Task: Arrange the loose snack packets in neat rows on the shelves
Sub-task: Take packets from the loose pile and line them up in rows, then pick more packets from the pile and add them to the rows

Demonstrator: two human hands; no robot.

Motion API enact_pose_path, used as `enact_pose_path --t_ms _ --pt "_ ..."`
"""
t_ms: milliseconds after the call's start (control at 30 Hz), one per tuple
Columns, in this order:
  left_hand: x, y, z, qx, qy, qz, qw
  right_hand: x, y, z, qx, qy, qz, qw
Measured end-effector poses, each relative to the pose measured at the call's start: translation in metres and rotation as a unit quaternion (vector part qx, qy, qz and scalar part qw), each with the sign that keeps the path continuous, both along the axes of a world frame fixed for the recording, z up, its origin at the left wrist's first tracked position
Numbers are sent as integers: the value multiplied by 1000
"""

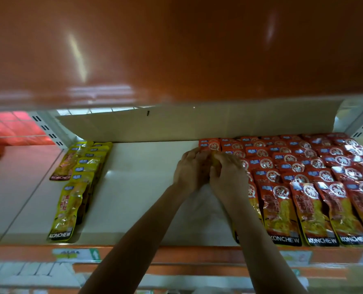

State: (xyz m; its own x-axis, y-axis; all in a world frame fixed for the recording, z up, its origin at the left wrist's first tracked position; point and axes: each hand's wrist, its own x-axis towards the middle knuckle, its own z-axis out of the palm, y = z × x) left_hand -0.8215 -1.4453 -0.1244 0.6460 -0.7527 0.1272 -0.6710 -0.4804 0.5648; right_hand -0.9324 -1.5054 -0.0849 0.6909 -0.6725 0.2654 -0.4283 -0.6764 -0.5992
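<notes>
Red snack packets (pixel 316 183) lie in overlapping rows on the right half of the white shelf (pixel 140 187). At the left end of those rows, my left hand (pixel 190 169) and my right hand (pixel 227 177) meet side by side, fingers curled over a red packet (pixel 210 145) in the leftmost row. How the fingers hold the packet under them is partly hidden. Yellow snack packets (pixel 76 187) lie in a loose overlapping column at the shelf's left.
An orange shelf (pixel 176 49) hangs close overhead. A cardboard sheet (pixel 197 124) stands along the back. The shelf's orange front edge (pixel 176 254) carries price labels. White slotted uprights (pixel 49 130) flank the bay, with a red-lit bay beyond the left one.
</notes>
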Motion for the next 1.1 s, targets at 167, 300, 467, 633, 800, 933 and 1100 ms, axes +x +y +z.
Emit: enact_pose_path --t_ms 167,300,467,633,800,933,1100 --pt "4 -1 1 42 -61 -18 997 -7 4 -1 -2 -3 9 1000" --pt "-1 2 5 17 -30 -13 999 -12 4 0 -3 13 5 1000" --pt "-4 26 16 0 -70 35 997 0 11 3 -35 38 27 998" --pt "5 68 28 12 -101 88 991 29 39 2 -45 75 75 993" --pt "25 125 38 17 -104 146 984 64 88 2 -58 86 134 986" --pt "45 180 47 -1 -113 192 975 98 138 7 -73 72 175 979" --pt "83 268 59 -2 -121 236 964 153 219 16 -94 64 224 968"
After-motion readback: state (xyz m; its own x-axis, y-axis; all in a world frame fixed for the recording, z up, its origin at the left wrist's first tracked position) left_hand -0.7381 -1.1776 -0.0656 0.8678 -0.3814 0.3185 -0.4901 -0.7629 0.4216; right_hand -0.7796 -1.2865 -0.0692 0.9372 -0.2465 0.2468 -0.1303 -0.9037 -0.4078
